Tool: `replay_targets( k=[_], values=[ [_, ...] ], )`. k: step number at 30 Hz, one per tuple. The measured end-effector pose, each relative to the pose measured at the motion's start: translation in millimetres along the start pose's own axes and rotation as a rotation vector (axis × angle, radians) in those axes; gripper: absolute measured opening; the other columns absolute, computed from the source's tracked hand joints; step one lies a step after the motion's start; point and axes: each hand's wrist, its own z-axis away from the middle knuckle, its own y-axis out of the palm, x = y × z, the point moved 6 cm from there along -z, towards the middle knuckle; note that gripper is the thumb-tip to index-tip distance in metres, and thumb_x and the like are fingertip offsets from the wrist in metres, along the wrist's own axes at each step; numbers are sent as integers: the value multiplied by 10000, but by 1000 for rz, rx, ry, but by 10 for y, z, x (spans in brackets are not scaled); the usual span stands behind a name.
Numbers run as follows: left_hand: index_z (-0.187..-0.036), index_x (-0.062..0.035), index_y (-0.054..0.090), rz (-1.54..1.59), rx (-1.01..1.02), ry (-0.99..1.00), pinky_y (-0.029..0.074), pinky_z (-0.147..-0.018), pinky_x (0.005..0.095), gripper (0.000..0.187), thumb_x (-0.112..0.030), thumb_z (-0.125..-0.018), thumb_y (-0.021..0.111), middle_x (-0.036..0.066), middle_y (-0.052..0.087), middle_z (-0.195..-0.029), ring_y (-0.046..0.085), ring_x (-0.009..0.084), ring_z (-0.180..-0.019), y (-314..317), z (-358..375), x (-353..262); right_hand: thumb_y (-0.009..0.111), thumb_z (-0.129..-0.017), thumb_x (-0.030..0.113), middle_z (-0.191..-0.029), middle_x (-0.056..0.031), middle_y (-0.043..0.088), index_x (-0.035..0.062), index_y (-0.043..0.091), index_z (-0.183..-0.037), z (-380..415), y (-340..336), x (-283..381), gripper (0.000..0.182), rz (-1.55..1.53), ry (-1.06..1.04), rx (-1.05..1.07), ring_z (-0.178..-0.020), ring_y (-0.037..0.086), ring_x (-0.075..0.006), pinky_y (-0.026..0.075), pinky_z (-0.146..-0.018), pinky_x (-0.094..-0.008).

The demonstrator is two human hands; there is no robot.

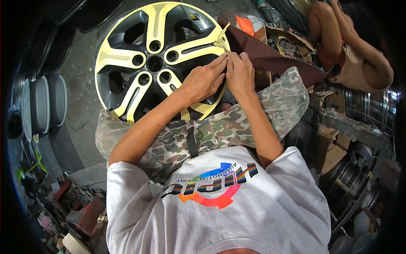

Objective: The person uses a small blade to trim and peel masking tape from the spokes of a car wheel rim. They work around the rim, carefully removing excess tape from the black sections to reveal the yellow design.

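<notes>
A black wheel rim lies in front of me, its spokes and outer lip covered in yellow masking tape. At the rim's right edge, a loose strip of masking tape sticks up, crumpled. My left hand reaches over the rim, fingers pressed together at the taped lip. Beside it, my right hand is closed, its thumb and fingertips meeting the left fingertips on the tape at that edge. The fingertips partly hide the tape between them.
Camouflage cloth covers my lap under the rim. To the right, another person's bent arm and leg are close to an open cardboard box. More rims stand at left. Tools and parts clutter the lower left.
</notes>
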Motion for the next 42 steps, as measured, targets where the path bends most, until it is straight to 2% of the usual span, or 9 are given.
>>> replay_targets(
  k=[12, 18, 27, 29, 34, 35, 36, 39, 42],
  values=[
    [-1493, 26, 545, -1, -28, 14, 590, -997, 475, 549, -114, -979, 679, 191, 546, -1568, 654, 442, -1225, -25, 48, -54, 611, -1017, 87, -973, -293, 633, -15, 711, -1114, 13, -54, -5, 172, -103, -38, -18, -856, 667, -489, 540, -752, -550],
    [-1510, 18, 526, 15, -19, 26, 577, -1015, 488, 565, -104, -976, 667, 184, 521, -1594, 642, 448, -1237, -9, 5, 9, 597, -1025, 103, -965, -313, 626, -20, 701, -1126, -49, -20, 24, 190, 40, 25, 60, -868, 677, -515, 540, -767, -574],
    [-1499, 18, 540, 53, -55, -22, 572, -1027, 484, 539, -110, -989, 660, 202, 527, -1584, 640, 448, -1248, -85, 69, -60, 599, -1020, 77, -941, -296, 621, -19, 695, -1093, -46, -102, 91, 154, -129, -42, 3, -846, 668, -505, 538, -751, -560],
    [-1490, 22, 550, 52, -84, -3, 570, -1032, 482, 528, -111, -991, 659, 206, 533, -1577, 637, 448, -1256, -72, 56, -8, 617, -1028, 115, -972, -265, 671, 27, 735, -1155, -39, -22, 33, 195, -23, 12, 37, -911, 675, -486, 537, -803, -551],
    [-1448, 29, 595, 41, -36, 18, 556, -1052, 472, 474, -125, -1005, 663, 209, 581, -1530, 629, 441, -1283, -90, 0, 13, 605, -1019, 93, -972, -285, 619, -13, 686, -1095, -65, -40, 37, 154, 63, 13, 66, -872, 680, -516, 535, -759, -583],
    [-1433, 2, 619, 70, -93, 63, 554, -1034, 477, 443, -129, -1012, 661, 219, 652, -1437, 647, 446, -1251, -158, -35, 26, 607, -1020, 97, -979, -277, 619, -12, 685, -1094, -72, -41, 16, 153, 76, -2, 79, -884, 685, -514, 537, -764, -584],
    [-1372, -23, 675, 49, -140, 38, 581, -917, 445, 380, -131, -1008, 676, 213, 734, -1269, 733, 402, -1075, -233, -84, 74, 607, -1020, 97, -979, -277, 619, -12, 685, -1094, -49, -63, -16, 153, 72, 3, 76, -884, 685, -514, 537, -764, -584],
    [-1184, 23, 742, 91, -313, -139, 587, -816, 469, 307, -192, -966, 727, 241, 764, -999, 749, 419, -875, -598, -329, 213, 620, -1022, 116, -994, -256, 638, 0, 700, -1120, -3, -135, -83, 171, -15, -25, 22, -900, 690, -498, 545, -777, -566],
    [-1082, 7, 772, -50, -239, -245, 593, -771, 467, 340, -289, -916, 776, 208, 764, -856, 754, 405, -820, -642, -589, 375, 643, -1017, 132, -1011, -238, 665, 18, 718, -1154, 51, -228, -204, 193, -117, -9, -51, -910, 687, -482, 545, -797, -549]
  ],
)
